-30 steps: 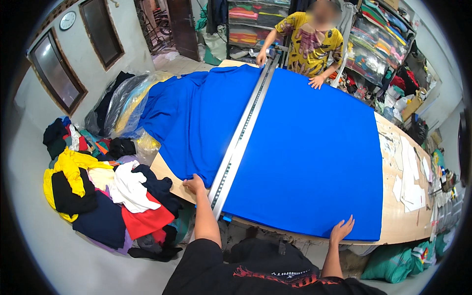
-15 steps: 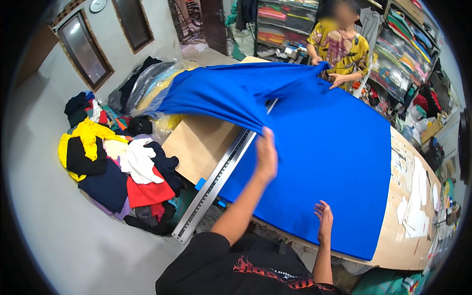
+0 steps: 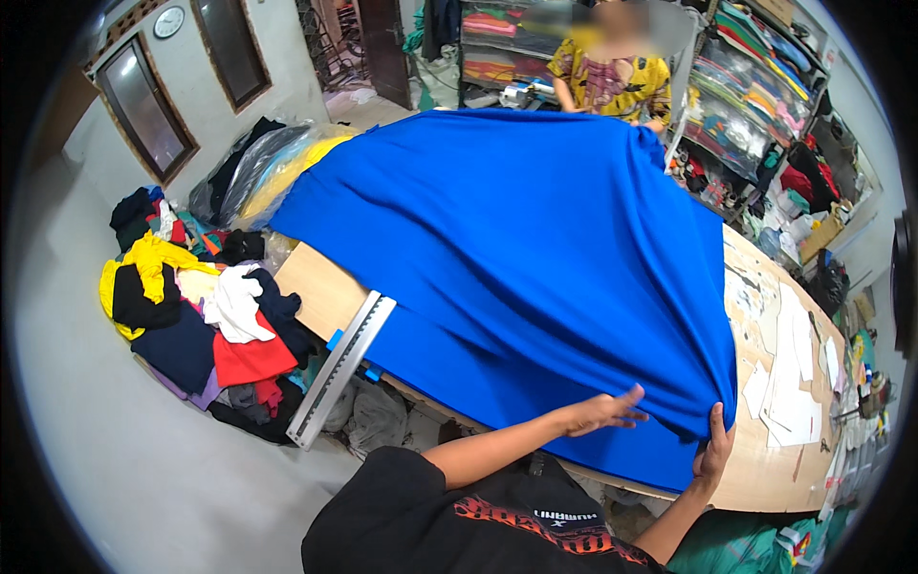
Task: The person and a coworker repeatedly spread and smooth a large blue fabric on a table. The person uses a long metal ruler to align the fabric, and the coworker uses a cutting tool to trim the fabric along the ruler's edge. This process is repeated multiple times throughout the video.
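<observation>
A large blue fabric [image 3: 497, 230] is spread in loose folds over the wooden table [image 3: 320, 292]. My left hand [image 3: 602, 407] is open over the fabric near its front edge, fingers apart. At the right, my right hand [image 3: 712, 445] is closed on the fabric's hanging corner. A long metal rail [image 3: 339, 368] crosses the table's front left edge, its far part hidden under the fabric. Across the table a person in a yellow patterned shirt [image 3: 612, 77] has hands at the fabric's far edge, partly hidden by it.
Clothes [image 3: 201, 316] lie piled at the left, beside bagged fabric rolls [image 3: 249, 177]. Paper pattern pieces [image 3: 798, 387] lie on the table's right end. Shelves of folded cloth [image 3: 727, 105] stand behind, and green sacks [image 3: 794, 536] lie below at the lower right.
The loose blue fabric has swept from the left over the rail to the right. My left hand has moved right and opened; my right hand has closed on the fabric. The other person's hands followed it.
</observation>
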Demonstrator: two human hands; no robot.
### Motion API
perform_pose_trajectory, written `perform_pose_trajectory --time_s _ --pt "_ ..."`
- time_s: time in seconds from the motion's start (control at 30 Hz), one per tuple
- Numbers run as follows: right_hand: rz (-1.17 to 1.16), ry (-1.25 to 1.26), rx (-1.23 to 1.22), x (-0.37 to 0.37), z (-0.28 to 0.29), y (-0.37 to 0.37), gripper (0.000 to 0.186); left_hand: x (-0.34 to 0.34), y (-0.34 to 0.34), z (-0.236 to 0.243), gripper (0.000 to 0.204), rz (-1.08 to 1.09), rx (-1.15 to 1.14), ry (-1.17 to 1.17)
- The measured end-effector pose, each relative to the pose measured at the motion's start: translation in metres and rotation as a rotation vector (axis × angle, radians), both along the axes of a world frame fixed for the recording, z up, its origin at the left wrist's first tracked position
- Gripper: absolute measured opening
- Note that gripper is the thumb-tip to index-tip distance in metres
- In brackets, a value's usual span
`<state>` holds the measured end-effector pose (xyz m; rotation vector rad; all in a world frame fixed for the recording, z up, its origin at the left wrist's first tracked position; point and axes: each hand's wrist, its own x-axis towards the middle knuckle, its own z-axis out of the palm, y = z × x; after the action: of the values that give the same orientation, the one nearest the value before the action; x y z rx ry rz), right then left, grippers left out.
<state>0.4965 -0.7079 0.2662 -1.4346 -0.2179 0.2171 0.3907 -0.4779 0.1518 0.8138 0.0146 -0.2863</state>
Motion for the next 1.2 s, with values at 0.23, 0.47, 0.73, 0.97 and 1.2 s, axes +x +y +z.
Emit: perform_pose_trajectory --time_s 0.23,0.47,0.73,0.97,1.2 --pt "-0.102 0.011 -0.061 0.043 0.011 -0.072 0.064 0.005 0.127 -0.035 0.059 1.179 -0.392 0.210" --pt "-0.210 0.004 0.081 0.088 0.030 -0.070 0.053 -0.029 0.205 0.004 0.050 1.548 0.154 0.174" --pt "-0.245 0.071 0.064 0.111 -0.005 -0.123 0.048 -0.011 0.036 0.027 0.052 1.249 0.731 0.066" --pt "-0.210 0.012 -0.588 0.116 -0.195 -0.154 0.031 -0.037 0.106 -0.112 0.057 1.419 0.461 0.676" --pt "-0.430 -0.093 -1.025 0.081 -0.260 -0.119 0.035 -0.082 0.160 -0.123 0.050 1.488 0.071 0.629"
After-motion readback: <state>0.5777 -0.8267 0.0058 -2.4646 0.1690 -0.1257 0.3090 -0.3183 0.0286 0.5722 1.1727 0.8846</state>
